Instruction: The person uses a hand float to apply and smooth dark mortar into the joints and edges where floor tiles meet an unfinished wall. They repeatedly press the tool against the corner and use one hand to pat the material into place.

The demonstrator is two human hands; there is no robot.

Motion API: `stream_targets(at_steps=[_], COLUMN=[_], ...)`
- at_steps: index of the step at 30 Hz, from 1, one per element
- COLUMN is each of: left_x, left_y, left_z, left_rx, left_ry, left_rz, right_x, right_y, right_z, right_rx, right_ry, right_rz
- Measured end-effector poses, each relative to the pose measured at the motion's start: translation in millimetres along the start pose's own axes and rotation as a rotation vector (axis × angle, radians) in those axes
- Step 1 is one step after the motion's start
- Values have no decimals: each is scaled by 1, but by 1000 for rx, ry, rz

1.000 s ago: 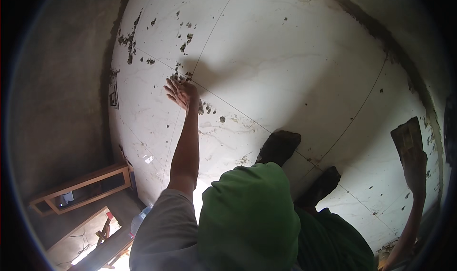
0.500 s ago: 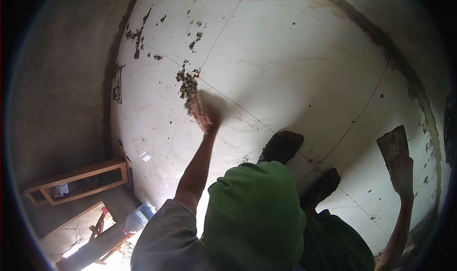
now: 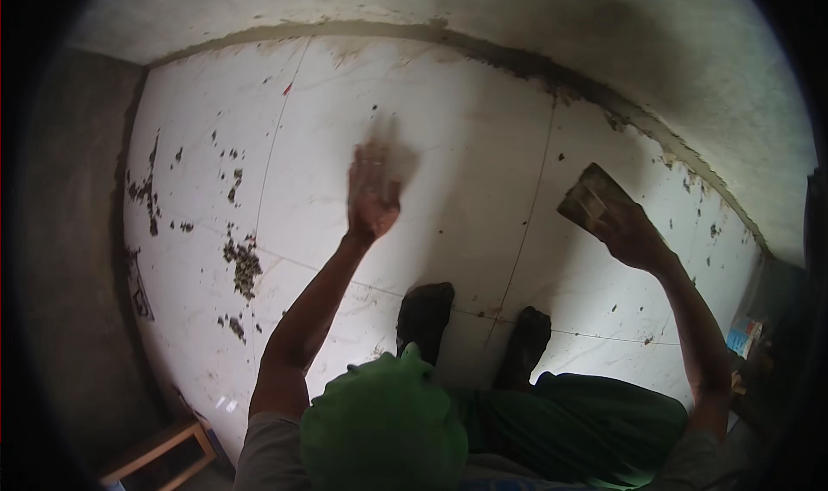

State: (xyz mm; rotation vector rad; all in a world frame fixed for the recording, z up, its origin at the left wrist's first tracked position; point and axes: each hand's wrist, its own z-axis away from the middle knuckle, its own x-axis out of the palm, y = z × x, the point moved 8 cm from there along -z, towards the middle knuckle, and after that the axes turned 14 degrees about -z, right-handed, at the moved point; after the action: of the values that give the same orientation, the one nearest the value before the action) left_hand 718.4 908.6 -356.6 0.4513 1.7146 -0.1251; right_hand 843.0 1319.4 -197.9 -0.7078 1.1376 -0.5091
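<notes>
Over the white tiled floor (image 3: 457, 120), my left hand (image 3: 373, 196) is stretched out with its fingers apart. Nothing is in it, and the fingers are slightly blurred. My right hand (image 3: 631, 239) grips a flat rectangular trowel (image 3: 592, 194), dark with a lighter patch, above the tiles on the right. Whether the trowel touches the floor I cannot tell. To the left of my left hand lies a small heap of dark mortar-like crumbs (image 3: 245, 268), with more crumbs scattered farther left.
My dark shoes (image 3: 426, 314) stand on the tiles near the middle. Rough grey walls (image 3: 604, 34) border the floor at the back and left. A wooden frame (image 3: 164, 456) is at the lower left, and a blue-and-white package (image 3: 742, 337) at the right edge.
My view has turned to the right. My left hand has moved off the heap of crumbs onto the tile to its right. The trowel in my right hand has swung forward and inward.
</notes>
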Motion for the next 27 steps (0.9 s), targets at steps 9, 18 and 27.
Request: stream_targets(at_steps=[9,18,27], left_x=[75,1,-16], left_y=[-43,-238,-237], left_z=[-96,-29,-18], left_rx=[-49,-799,-759], left_ry=[245,-24,20], left_rz=[-458,-381,-403], right_x=[0,-51,-21], right_y=[26,-20,-32], right_z=[-48,-190,-296], right_rx=[426,-306,-552], right_ry=[-35,292,240], right_rz=[-154,341,505])
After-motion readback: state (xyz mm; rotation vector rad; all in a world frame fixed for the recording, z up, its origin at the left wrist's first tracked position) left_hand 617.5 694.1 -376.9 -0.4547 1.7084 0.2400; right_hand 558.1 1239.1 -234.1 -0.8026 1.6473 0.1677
